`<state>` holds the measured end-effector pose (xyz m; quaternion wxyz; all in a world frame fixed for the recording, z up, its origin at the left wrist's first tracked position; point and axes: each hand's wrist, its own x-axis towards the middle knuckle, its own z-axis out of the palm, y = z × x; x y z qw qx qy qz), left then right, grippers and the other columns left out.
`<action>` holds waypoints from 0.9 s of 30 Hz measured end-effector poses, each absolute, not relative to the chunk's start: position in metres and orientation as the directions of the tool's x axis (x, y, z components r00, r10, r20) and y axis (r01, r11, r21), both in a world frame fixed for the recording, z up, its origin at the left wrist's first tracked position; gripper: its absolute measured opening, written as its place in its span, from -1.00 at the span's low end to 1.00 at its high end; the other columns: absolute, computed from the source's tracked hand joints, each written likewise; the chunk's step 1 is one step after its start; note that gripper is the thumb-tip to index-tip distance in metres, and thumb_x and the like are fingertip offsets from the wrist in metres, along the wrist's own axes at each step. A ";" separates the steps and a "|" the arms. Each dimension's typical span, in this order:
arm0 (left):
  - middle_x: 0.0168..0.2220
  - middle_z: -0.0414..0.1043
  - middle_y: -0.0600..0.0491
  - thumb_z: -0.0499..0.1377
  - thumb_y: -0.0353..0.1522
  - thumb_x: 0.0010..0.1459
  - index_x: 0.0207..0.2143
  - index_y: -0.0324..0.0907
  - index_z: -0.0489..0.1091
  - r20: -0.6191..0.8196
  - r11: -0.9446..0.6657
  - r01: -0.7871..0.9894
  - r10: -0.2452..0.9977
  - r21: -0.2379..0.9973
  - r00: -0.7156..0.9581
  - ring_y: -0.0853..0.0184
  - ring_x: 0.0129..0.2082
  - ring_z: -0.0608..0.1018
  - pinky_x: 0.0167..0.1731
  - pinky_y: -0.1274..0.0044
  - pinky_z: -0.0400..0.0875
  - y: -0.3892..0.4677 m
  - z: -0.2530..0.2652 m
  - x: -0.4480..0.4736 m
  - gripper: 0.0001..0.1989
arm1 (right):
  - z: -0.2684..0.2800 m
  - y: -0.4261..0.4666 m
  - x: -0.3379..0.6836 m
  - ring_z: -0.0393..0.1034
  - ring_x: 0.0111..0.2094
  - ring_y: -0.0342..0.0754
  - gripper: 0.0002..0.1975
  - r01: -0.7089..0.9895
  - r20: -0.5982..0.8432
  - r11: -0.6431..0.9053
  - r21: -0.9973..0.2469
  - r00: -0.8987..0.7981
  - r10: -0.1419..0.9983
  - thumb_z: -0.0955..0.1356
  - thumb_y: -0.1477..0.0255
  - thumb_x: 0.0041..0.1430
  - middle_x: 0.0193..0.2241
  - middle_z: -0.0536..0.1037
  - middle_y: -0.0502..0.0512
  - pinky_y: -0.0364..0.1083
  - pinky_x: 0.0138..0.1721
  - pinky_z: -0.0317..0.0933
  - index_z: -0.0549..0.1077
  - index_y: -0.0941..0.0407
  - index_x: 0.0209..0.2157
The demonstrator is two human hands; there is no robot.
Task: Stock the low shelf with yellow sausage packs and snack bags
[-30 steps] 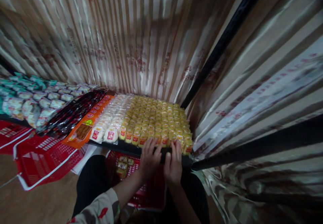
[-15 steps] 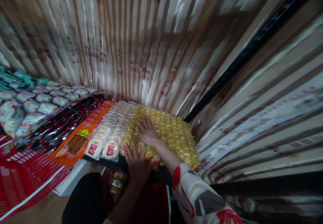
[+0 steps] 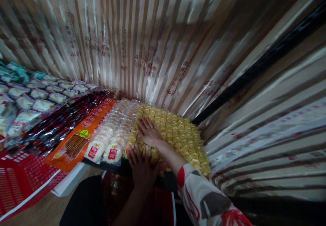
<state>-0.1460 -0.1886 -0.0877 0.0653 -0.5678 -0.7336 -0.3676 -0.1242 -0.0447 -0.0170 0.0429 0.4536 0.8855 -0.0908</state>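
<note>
Rows of small yellow-wrapped snack packs (image 3: 175,131) stand tightly lined up on a dark shelf (image 3: 117,166). My left hand (image 3: 142,166) rests with spread fingers on the front packs at the near left corner of these rows. Farther back, my right hand (image 3: 149,132) lies flat on top of the same rows, its fingers stretched toward the back left. Neither hand grips a pack. Directly left of the yellow rows are two rows of clear-wrapped white round cakes (image 3: 113,151) with red labels. The palms hide some of the yellow packs beneath them.
Farther left lie an orange snack bag (image 3: 76,141), dark shiny packets (image 3: 66,119) and white bagged snacks (image 3: 38,93). A red basket (image 3: 22,182) sits below at left. Striped plastic sheeting (image 3: 142,42) hangs behind, and a black pole (image 3: 241,76) slants at the right.
Both hands stay on the yellow packs with almost the same pose. The view has shifted slightly, so the yellow rows and the pole appear a little farther right.
</note>
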 end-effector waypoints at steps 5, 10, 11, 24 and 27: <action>0.27 -0.13 -0.29 0.19 -0.09 0.00 0.07 -0.25 0.26 0.525 0.093 0.893 0.780 0.440 -0.339 -0.21 0.27 -0.18 0.08 -0.06 -0.01 -0.188 -0.088 -0.145 -0.36 | -0.016 -0.047 -0.123 -0.51 0.31 -0.02 -0.41 0.809 -0.148 0.570 -0.141 -0.587 0.796 -0.02 0.13 0.29 0.32 -0.25 0.04 0.08 0.25 -0.50 -0.14 0.04 0.29; 0.27 -0.14 -0.29 0.19 -0.10 0.02 0.05 -0.26 0.28 0.551 0.084 0.901 0.766 0.425 -0.332 -0.22 0.26 -0.16 0.07 -0.06 0.03 -0.188 -0.087 -0.146 -0.39 | -0.007 -0.034 -0.128 -0.53 0.31 0.01 -0.37 0.818 -0.133 0.551 -0.166 -0.572 0.809 -0.02 0.07 0.27 0.32 -0.31 0.07 0.10 0.24 -0.49 -0.18 0.03 0.29; 0.27 -0.15 -0.30 0.19 -0.10 0.02 0.05 -0.27 0.28 0.555 0.083 0.902 0.763 0.423 -0.330 -0.22 0.26 -0.16 0.07 -0.06 0.04 -0.188 -0.087 -0.147 -0.39 | -0.006 -0.031 -0.130 -0.53 0.31 0.02 -0.37 0.829 -0.131 0.534 -0.165 -0.555 0.821 -0.03 0.07 0.27 0.32 -0.32 0.08 0.10 0.24 -0.50 -0.17 0.04 0.29; 0.27 -0.15 -0.34 0.19 -0.12 0.02 0.05 -0.30 0.27 0.570 0.061 0.912 0.763 0.405 -0.305 -0.22 0.27 -0.21 0.08 -0.07 0.01 -0.187 -0.091 -0.146 -0.40 | -0.012 -0.012 -0.134 -0.52 0.31 0.01 -0.35 0.862 -0.127 0.466 -0.199 -0.494 0.860 -0.06 0.06 0.26 0.32 -0.29 0.12 0.13 0.24 -0.50 -0.15 0.06 0.29; 0.28 -0.21 -0.37 0.19 -0.13 0.03 0.05 -0.32 0.27 0.585 0.048 0.918 0.758 0.394 -0.291 -0.24 0.26 -0.20 0.07 -0.08 0.01 -0.187 -0.092 -0.146 -0.39 | -0.012 0.000 -0.135 -0.53 0.31 0.06 -0.32 0.890 -0.136 0.409 -0.204 -0.439 0.888 -0.07 0.04 0.25 0.32 -0.30 0.13 0.15 0.24 -0.48 -0.14 0.10 0.29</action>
